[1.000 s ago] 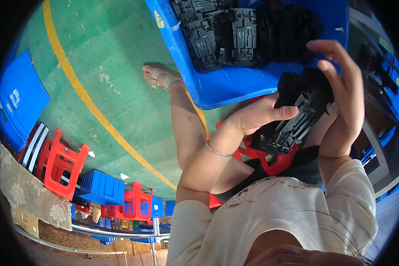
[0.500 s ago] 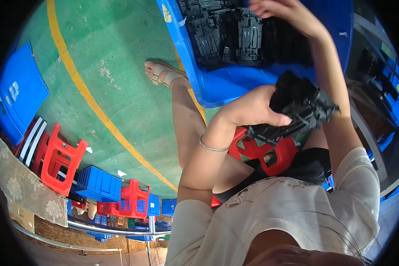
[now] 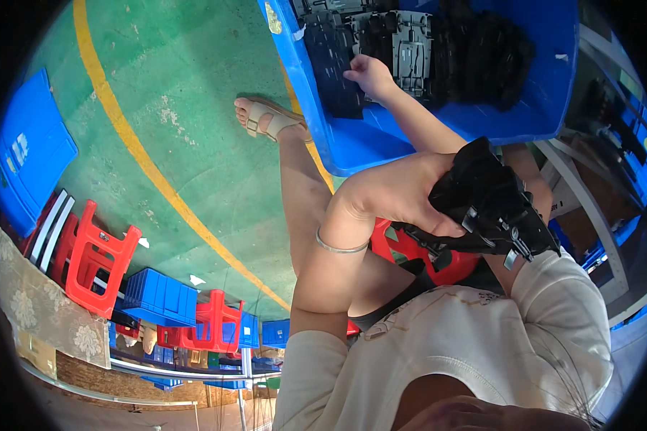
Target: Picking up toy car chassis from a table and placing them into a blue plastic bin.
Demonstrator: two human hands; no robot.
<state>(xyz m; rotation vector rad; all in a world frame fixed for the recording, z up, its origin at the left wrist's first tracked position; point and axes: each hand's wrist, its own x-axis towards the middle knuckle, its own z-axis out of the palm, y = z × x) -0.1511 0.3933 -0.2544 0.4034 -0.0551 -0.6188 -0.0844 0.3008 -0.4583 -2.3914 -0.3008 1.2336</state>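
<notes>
My left hand [image 3: 417, 197], with a bangle on the wrist, grips a black moulded plastic part [image 3: 489, 201] in front of my body. The part has ribs and small shiny metal pieces at its lower edge. My right arm passes behind that part and reaches into a large blue bin [image 3: 381, 147]. There my right hand [image 3: 372, 77] has its fingers curled together at the edge of another black plastic part [image 3: 336, 72], which stands at the bin's left side. Rows of similar parts [image 3: 412, 54] fill the bin, some looking grey in the light.
A red stool [image 3: 453, 267] is beneath me. Metal framing [image 3: 589, 201] stands at the right. Across the green floor [image 3: 187, 136], with its yellow line [image 3: 147, 154], are red stools [image 3: 101, 258] and blue crates [image 3: 158, 296] at the left.
My right hand has moved left and down within the bin, from open above the parts to the left row's edge. The part in my left hand has turned and shifted slightly toward me.
</notes>
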